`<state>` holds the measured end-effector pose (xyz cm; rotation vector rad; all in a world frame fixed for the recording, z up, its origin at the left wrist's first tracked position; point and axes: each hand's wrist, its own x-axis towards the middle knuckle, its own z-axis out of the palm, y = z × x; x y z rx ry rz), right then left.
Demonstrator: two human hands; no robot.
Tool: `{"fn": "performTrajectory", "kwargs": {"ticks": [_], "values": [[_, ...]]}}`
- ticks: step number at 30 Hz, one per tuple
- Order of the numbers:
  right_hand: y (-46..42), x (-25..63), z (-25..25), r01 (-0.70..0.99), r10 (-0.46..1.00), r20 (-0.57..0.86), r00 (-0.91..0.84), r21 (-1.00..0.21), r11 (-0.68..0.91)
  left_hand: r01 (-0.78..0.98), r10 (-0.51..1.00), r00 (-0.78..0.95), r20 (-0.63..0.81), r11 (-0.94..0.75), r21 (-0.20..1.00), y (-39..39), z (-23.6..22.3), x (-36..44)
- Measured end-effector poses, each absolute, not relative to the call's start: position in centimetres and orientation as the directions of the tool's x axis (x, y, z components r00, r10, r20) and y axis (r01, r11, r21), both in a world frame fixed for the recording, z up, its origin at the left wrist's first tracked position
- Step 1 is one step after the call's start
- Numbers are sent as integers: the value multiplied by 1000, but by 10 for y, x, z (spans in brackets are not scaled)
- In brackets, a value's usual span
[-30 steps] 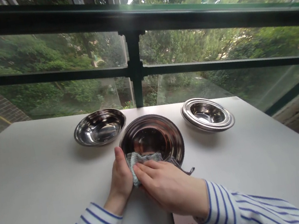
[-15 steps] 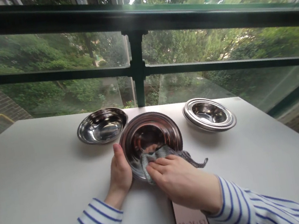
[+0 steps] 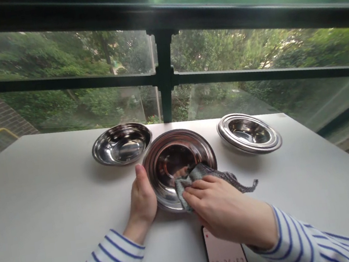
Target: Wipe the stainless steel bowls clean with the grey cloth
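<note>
A shiny stainless steel bowl [image 3: 164, 185] with a wide rim is tilted toward me in the middle of the table. My left hand [image 3: 142, 199] grips its left edge, thumb up along the rim and the other fingers hidden behind it. Under the fingers of my right hand [image 3: 228, 208] is a grey-green cloth [image 3: 197, 173], pressed against the bowl's lower right inside. A dark knitted edge of the cloth trails off to the right, ending in a small loop.
Another steel bowl [image 3: 122, 145] stands at the back left of the white table [image 3: 57, 201]. Stacked steel bowls [image 3: 271, 140] sit at the back right. A phone [image 3: 226, 257] showing a timer lies at the front, partly under my right arm. Behind the table runs a green railing [image 3: 166, 75] with glass.
My right hand has slid the cloth rightward across the inside of the bowl, from near the left hand to the lower right. My left hand keeps its hold on the edge.
</note>
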<state>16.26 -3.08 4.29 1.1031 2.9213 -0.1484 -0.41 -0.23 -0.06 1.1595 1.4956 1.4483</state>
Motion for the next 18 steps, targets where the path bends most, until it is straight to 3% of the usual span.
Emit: {"fn": "performTrajectory", "kwargs": {"ticks": [3,9,14,18], "values": [[-30,168,47,674,670,-70,-739,-53,737,122,938,-340,68,-28,992,-3,1,-2],[-27,154,38,550,574,74,-816,-209,809,139,896,-445,13,54,989,-2,-4,-3],[-27,165,49,669,666,-73,-743,-128,732,136,913,-408,27,32,990,-4,-2,-1],[-23,161,42,614,628,4,-778,-209,761,169,916,-399,46,25,985,-5,3,2]]}}
